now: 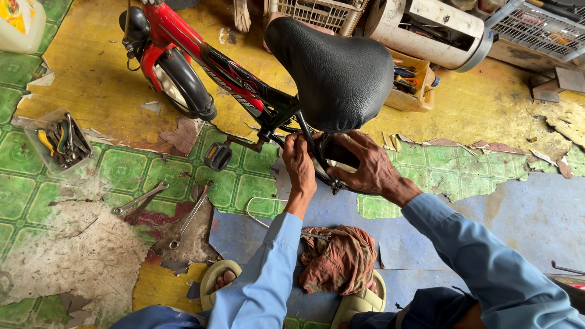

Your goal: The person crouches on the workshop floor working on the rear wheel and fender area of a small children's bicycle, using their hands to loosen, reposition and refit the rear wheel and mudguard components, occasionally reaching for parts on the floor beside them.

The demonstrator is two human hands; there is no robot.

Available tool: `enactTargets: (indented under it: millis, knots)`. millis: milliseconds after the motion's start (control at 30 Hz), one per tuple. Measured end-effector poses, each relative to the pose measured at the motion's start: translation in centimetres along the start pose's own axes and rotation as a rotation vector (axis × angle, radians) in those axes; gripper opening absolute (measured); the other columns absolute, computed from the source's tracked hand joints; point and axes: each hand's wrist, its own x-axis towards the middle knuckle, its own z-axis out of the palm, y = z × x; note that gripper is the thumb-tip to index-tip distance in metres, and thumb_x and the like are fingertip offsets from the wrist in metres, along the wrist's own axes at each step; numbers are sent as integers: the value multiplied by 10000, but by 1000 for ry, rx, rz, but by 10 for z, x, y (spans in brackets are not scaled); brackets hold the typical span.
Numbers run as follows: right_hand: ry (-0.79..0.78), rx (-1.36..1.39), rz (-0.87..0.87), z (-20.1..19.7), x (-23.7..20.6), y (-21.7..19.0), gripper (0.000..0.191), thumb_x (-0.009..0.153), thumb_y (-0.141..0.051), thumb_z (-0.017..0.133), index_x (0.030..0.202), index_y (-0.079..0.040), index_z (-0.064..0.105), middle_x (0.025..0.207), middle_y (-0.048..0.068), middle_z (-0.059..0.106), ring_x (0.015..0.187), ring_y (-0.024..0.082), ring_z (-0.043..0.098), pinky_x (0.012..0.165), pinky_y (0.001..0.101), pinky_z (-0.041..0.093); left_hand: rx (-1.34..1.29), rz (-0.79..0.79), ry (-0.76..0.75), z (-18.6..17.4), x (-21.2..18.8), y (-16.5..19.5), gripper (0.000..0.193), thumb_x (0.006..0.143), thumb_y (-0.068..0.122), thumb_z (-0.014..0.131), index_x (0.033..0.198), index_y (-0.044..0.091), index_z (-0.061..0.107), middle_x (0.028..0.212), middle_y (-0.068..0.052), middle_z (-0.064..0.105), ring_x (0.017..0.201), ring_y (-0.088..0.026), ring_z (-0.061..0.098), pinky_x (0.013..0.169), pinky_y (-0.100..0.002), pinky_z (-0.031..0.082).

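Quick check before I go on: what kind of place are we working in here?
Probably a small bicycle repair shop: a red bicycle under both hands, wrenches loose on the worn floor, and a tool tray.

A pale plastic jug [21,23] stands at the top left corner, cut off by the frame edge; on its side is a label [15,13] in yellow with patches of red and green. On the red bicycle frame [201,55] a long decal [234,76] runs along the sloping tube, light lettering on a dark and red ground, too small to make out. Behind the saddle, near the top right, a small open cardboard box [414,91] in tan sits on the floor, seemingly holding small tools. No signs or screens show.
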Motion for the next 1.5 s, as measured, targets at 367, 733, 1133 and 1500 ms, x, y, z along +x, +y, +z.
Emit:
enactTargets:
  millis: [367,733,1133,1500]
  knots:
    - [-154,-163,320,12,8,10,1074,645,-604,879,1463,-87,414,1329,218,532,1208,409,580,963,540,513,42,10,23,-2,0,-3,172,1088,177,505,1113,34,598,971,-43,720,815,-87,588,756,-258,495]
    - [-68,-117,186,13,10,8,969,672,-435,874,1492,-123,461,1350,235,579,1111,420,658,912,513,561,146,41,-15,2,-4,6,232,1142,221,476,1136,17,586,1011,-66,738,804,-100,516,745,-296,444]
    - [45,-316,130,26,-10,-1,870,758,-414,869,1460,-43,515,1304,257,529,1101,416,575,869,556,475,75,72,-45,4,-6,3,206,1118,204,447,1157,34,557,1049,-89,741,957,-126,652,909,-291,510]
    - [95,-378,65,45,-8,6,846,767,-339,829,1438,61,503,1405,236,536,1222,392,548,987,525,424,106,92,-98,5,-8,8,229,1128,231,419,1116,37,539,1065,-84,739,990,-131,672,952,-306,507]
